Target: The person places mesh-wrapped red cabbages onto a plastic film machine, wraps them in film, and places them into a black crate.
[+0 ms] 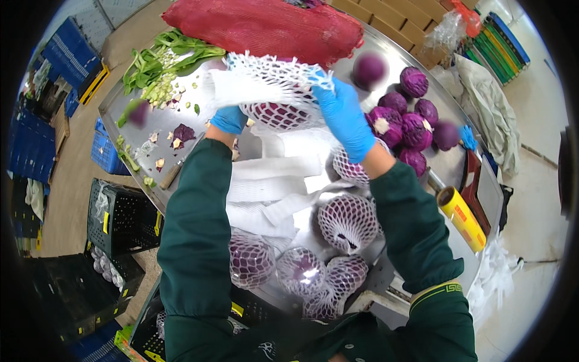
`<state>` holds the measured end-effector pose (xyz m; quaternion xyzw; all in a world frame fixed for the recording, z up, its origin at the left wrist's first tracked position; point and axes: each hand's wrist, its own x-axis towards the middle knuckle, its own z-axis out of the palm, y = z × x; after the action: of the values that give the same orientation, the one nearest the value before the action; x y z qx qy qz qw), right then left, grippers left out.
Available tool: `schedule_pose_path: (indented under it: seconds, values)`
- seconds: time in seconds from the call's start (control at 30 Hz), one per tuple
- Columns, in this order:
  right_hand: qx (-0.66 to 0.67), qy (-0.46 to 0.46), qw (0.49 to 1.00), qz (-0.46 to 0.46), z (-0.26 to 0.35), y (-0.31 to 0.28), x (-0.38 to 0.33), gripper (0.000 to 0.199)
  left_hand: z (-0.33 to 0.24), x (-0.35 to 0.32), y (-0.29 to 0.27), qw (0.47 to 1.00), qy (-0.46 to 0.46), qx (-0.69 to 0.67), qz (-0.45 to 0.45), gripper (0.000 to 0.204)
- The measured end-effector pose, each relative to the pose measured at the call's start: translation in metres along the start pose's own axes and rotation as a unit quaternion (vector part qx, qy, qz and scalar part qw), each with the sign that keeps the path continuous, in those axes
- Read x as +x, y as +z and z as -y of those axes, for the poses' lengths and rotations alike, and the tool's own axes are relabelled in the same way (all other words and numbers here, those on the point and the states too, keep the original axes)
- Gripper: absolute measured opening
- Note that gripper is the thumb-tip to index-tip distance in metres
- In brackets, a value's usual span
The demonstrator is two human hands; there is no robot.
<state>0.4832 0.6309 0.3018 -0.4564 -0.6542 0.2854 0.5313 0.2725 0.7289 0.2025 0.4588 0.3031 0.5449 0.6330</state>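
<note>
You gripped the white foam net sleeve (271, 81) with your left hand (229, 119) and right hand (345, 117), stretching it around the round purple cabbage (278, 114).

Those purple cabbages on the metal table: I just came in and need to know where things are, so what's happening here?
A person in blue gloves is pulling a white foam net sleeve over a red cabbage, the left hand beside it and the right hand stretching the net. Netted cabbages lie at the steel table's near edge, bare cabbages wait on the right, and loose sleeves lie between.
</note>
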Motion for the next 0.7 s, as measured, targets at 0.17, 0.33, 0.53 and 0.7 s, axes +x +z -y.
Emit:
schedule_pose_path:
  seconds: [0.17,0.33,0.53,0.7]
  values:
    - [0.108,0.24,0.965,-0.006,0.049,-0.094,-0.022,0.052,-0.073,-0.055,0.126,0.949,-0.148,-0.268,0.078,0.041]
    - [0.478,0.283,0.831,0.014,0.035,-0.155,-0.084,0.045,-0.074,-0.104,0.187,0.889,-0.27,-0.286,0.234,0.037]
    - [0.375,0.386,0.839,0.078,0.091,-0.147,-0.206,0.042,-0.052,-0.178,0.244,0.887,-0.177,-0.025,0.426,0.031]
    - [0.284,0.504,0.814,0.05,0.063,-0.171,-0.249,0.028,-0.071,-0.155,0.219,0.82,-0.051,0.353,0.448,0.038]
